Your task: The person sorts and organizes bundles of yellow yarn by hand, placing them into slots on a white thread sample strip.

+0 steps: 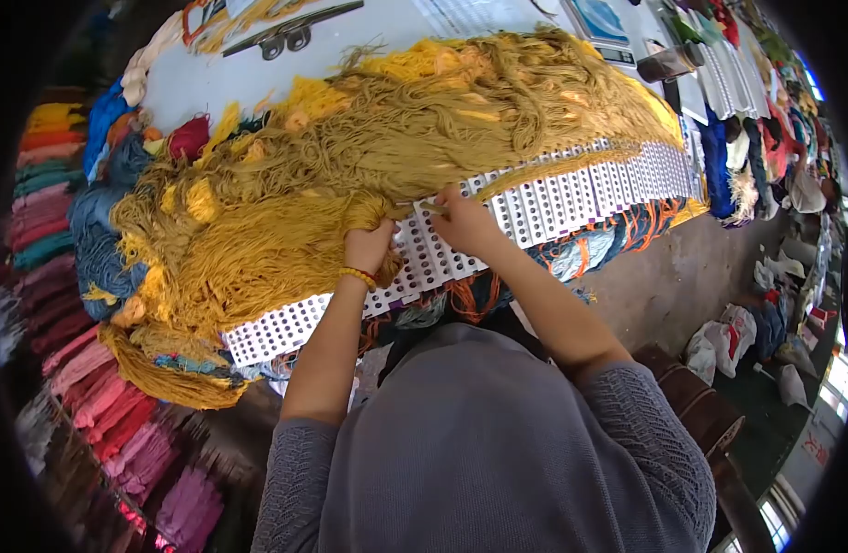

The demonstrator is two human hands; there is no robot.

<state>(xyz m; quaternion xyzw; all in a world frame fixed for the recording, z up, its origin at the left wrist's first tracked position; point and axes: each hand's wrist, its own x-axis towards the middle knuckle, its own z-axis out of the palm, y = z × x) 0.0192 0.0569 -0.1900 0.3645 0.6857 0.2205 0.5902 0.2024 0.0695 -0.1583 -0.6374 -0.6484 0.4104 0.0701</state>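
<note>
My left hand (369, 247) is closed around the gathered end of a thick golden-yellow yarn bundle (267, 249), whose strands fan out to the left. Just right of it, my right hand (463, 221) is closed in a pinch on a thin strand of yarn drawn from the bundle's gathered end. Both hands are above a long white strip punched with rows of holes (544, 205), which runs along the table's near edge. More yarn lies along the strip toward its right end. Behind the hands spreads a large heap of olive-gold yarn (424, 138).
A black metal clip bar (290, 35) lies at the back of the table. A jar (671, 63) stands at the back right beside a small scale (618, 55). Coloured yarn skeins (111, 396) hang at left. Bags (724, 341) sit on the floor at right.
</note>
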